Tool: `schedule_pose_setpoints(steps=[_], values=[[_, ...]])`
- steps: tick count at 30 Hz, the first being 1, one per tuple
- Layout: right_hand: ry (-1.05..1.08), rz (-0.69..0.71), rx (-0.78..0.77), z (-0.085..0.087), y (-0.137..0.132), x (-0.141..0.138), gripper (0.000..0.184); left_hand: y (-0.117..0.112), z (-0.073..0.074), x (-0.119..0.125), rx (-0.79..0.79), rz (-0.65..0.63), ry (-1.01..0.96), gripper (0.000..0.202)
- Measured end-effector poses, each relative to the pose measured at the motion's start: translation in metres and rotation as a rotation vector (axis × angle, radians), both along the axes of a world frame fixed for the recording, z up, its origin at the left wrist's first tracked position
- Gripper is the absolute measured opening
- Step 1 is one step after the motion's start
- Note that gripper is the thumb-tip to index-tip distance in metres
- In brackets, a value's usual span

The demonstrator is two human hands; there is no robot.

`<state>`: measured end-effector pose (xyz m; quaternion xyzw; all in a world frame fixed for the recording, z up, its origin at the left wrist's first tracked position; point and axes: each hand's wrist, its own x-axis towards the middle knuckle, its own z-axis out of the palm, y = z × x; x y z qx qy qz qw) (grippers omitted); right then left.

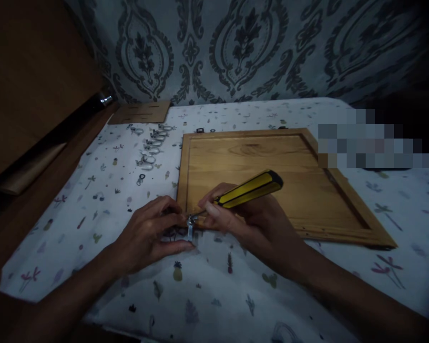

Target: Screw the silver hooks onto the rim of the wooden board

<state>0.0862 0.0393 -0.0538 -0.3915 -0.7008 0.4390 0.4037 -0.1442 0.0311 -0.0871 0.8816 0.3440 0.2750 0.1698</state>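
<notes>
A wooden cabinet door panel [271, 162] lies flat on a printed white cloth. At its near left corner sits a small metal hinge [190, 225]. My left hand [153, 233] pinches that hinge and holds it against the panel's edge. My right hand [236, 214] grips a screwdriver with a yellow and black handle [252, 187]. Its tip rests on the hinge.
Several more metal hinges [150, 147] lie in a row on the cloth [103, 200], left of the panel. A brown cardboard piece [143, 113] lies at the back left. Wooden furniture [28, 95] stands at the left. Patterned wallpaper is behind.
</notes>
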Motion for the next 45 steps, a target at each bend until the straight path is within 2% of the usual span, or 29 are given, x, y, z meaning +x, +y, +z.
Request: schedule_pose_setpoints(steps=[2, 5, 7, 12, 19, 27, 31, 38, 45], values=[[0.04, 0.023, -0.032, 0.003, 0.0, -0.001, 0.036, 0.0, 0.001, 0.0, 0.002, -0.005, 0.007, 0.031], [0.179, 0.017, -0.135, 0.003, 0.001, -0.004, 0.016, 0.0, 0.001, 0.001, 0.016, -0.001, 0.011, 0.033], [0.264, 0.006, -0.194, 0.002, 0.001, -0.006, 0.013, 0.0, 0.001, 0.001, 0.024, 0.003, 0.012, 0.033], [0.235, 0.052, -0.19, 0.004, -0.002, -0.003, 0.002, -0.001, 0.002, 0.0, 0.008, 0.006, 0.046, 0.033], [0.314, 0.051, -0.183, 0.008, -0.009, 0.004, 0.011, 0.0, 0.004, 0.0, 0.011, 0.008, 0.041, 0.032], [0.233, 0.019, -0.142, -0.003, -0.007, 0.0, 0.023, -0.001, 0.003, 0.0, 0.01, 0.0, 0.022, 0.03], [0.229, 0.012, -0.141, -0.006, -0.006, 0.001, 0.022, -0.001, 0.002, 0.0, 0.007, 0.004, 0.016, 0.032], [0.222, 0.021, -0.144, -0.004, -0.006, 0.0, 0.022, 0.0, 0.002, 0.0, 0.006, 0.004, 0.019, 0.032], [0.205, 0.023, -0.149, -0.001, -0.007, 0.0, 0.034, 0.0, 0.0, -0.001, 0.003, 0.005, -0.001, 0.03]])
